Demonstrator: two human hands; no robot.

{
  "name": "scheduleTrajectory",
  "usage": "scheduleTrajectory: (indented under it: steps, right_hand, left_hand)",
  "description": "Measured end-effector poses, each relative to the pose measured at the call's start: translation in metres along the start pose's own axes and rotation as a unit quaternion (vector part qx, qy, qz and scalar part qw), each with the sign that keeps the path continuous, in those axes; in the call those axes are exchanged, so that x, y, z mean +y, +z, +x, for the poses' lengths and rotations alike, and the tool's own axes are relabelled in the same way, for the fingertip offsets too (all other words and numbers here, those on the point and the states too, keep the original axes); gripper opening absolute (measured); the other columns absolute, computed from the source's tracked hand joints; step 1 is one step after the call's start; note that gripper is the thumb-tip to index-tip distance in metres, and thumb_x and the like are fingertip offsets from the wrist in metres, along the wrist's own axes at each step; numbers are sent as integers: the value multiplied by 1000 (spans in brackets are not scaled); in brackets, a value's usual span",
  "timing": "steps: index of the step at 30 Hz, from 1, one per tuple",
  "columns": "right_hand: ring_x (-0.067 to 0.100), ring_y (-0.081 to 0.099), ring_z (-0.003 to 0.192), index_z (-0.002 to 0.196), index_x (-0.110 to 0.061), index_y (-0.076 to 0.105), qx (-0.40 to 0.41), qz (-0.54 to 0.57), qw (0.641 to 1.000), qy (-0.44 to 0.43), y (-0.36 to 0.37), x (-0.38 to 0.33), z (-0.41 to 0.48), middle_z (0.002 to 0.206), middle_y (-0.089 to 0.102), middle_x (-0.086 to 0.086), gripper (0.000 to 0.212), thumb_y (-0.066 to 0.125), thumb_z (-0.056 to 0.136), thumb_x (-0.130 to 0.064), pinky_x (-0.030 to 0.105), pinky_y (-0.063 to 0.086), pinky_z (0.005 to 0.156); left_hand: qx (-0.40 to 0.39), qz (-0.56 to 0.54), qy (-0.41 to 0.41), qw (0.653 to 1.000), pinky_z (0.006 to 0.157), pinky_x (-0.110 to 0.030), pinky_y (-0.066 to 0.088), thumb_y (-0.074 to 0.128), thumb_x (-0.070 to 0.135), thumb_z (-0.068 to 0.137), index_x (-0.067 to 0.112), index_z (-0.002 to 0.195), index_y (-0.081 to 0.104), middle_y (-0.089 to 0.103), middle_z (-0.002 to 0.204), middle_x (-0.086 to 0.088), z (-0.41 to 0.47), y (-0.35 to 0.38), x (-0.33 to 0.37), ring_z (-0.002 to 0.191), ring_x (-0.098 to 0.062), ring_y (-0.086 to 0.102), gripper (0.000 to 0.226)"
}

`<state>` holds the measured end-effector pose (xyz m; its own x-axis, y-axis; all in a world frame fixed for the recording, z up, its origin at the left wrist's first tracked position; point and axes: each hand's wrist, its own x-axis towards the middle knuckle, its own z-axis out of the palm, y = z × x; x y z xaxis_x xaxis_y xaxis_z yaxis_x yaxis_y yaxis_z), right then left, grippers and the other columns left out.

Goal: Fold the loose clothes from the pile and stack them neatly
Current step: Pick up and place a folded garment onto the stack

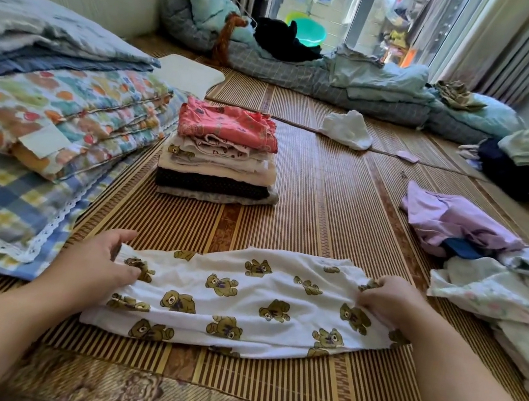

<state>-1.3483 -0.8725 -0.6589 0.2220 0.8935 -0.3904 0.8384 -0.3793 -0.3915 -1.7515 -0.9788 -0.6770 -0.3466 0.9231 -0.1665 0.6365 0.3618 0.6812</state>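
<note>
While left hand [101,261] pinches garment [239,304], right hand [391,302] grips.

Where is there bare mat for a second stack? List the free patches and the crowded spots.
Free: the mat between the folded stack and the lilac garment; also between the stack and the bear-print cloth. Crowded: the loose pile at right, the bedding at left.

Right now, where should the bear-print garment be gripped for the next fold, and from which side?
At its two short ends, from either side. The bear-print garment lies flat and stretched crosswise on the mat, so the left hand and right hand pinching the ends probably control it best.
</note>
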Motion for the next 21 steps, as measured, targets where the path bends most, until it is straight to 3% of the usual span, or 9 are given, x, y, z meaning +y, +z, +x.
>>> scheduleTrajectory:
  steps: [3, 5, 7, 9, 10, 12, 17, 19, 21]
  right_hand:
    - [23, 64, 76, 86, -13, 63, 40, 47, 998, -17, -23, 7, 1, 84, 67, 9, 18, 76, 74, -14, 32, 50, 60]
    - [21, 61, 74, 92, -13, 62, 57, 5, 998, -4, -37, 19, 3, 85, 64, 8, 28, 80, 69, -12, 28, 45, 54]
    - [17, 62, 75, 108, -14, 59, -5, -25, 999, 32, -41, 31, 2, 91, 61, 4, 48, 84, 67, -16, 26, 46, 52]
    - [16, 66, 88, 128, -14, 52, -31, -6, 999, 30, -36, 39, 6, 108, 63, 5, 65, 82, 72, -32, 27, 55, 65]
    - [19, 64, 101, 132, -14, 50, 11, -8, 1000, 8, -33, 40, 10, 120, 62, 7, 66, 76, 78, -41, 30, 54, 78]
    - [24, 58, 110, 129, -15, 56, 104, -4, 994, -39, -28, 40, 20, 128, 60, 9, 52, 65, 87, -45, 36, 47, 87]
    - [13, 62, 72, 90, -16, 68, 75, -51, 995, -47, -13, 31, 28, 81, 67, -2, 17, 71, 83, -32, 25, 46, 53]
    - [16, 62, 69, 83, -16, 66, 93, -50, 993, -48, -11, 28, 30, 78, 67, 2, 14, 69, 86, -30, 27, 46, 54]
    - [20, 61, 79, 88, -15, 64, 154, -20, 986, -61, -12, 24, 34, 91, 68, 6, 15, 65, 89, -29, 31, 48, 66]
  left_hand:
    - [-7, -8, 15, 1000, 93, -38, 42, 72, 19, 83, 30, 141, 42, 52, 137, -9, 0, 3, 6, 122, -23, 51, 66]
    - [-18, -16, 33, 999, 81, -28, 43, 73, 19, 83, 32, 141, 43, 56, 132, -6, 0, 7, 9, 107, -15, 53, 66]
    - [-33, -8, 48, 998, 68, -17, 37, 72, 20, 84, 33, 142, 40, 56, 132, -4, -1, 13, 12, 94, -5, 47, 67]
    - [-38, 4, 53, 998, 67, -16, 35, 70, 21, 85, 34, 143, 39, 54, 136, -3, -2, 17, 14, 99, -8, 51, 67]
    - [-37, 4, 52, 998, 71, -20, 36, 70, 21, 85, 34, 143, 39, 53, 137, -4, -3, 17, 14, 107, -13, 53, 67]
    - [-37, 0, 49, 998, 77, -27, 36, 70, 22, 85, 34, 142, 40, 53, 138, -5, -4, 16, 15, 112, -16, 51, 65]
    - [-33, 8, 53, 998, 72, -20, 36, 68, 23, 86, 33, 142, 40, 55, 134, -3, -5, 17, 14, 98, -6, 51, 64]
    - [-31, 2, 52, 998, 68, -16, 35, 68, 22, 86, 33, 142, 40, 56, 131, -2, -4, 18, 13, 87, 4, 44, 64]
    - [-30, -10, 51, 998, 66, -15, 35, 68, 21, 86, 33, 142, 41, 58, 122, 4, -4, 19, 12, 85, 5, 44, 63]
